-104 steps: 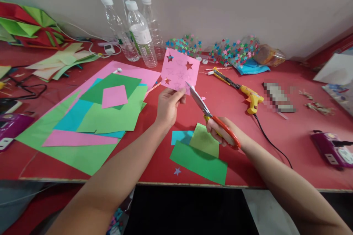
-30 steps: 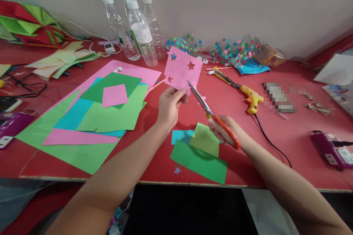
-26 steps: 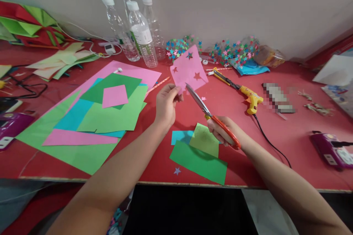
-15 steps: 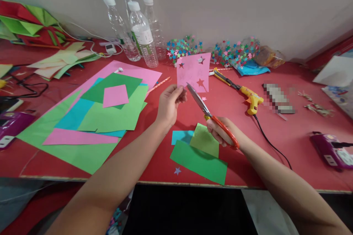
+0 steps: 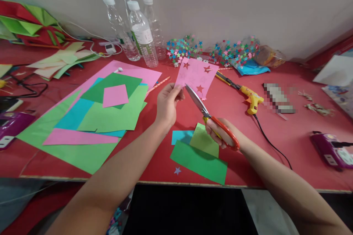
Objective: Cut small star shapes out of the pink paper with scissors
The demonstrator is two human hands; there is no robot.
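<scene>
At mid-frame, the left hand (image 5: pixel 167 102), pinching pink paper (image 5: pixel 194 71), needed clearance, I thought, from scissors (image 5: pixel 204 111) the right hand (image 5: pixel 213 131) gripped.

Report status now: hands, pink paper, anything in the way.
Left hand pinching pink paper by a corner. Right hand gripping scissors. Three star-shaped holes in the paper. In the way, possibly: left fingertips, close to the blade tips.

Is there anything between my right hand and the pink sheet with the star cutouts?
Only the scissors, held in the right hand, their tip overlapping the pink sheet in view; contact is unclear. The left hand holds the sheet's near-left corner, close beside the tip. Nothing else visible stands in between.
</scene>
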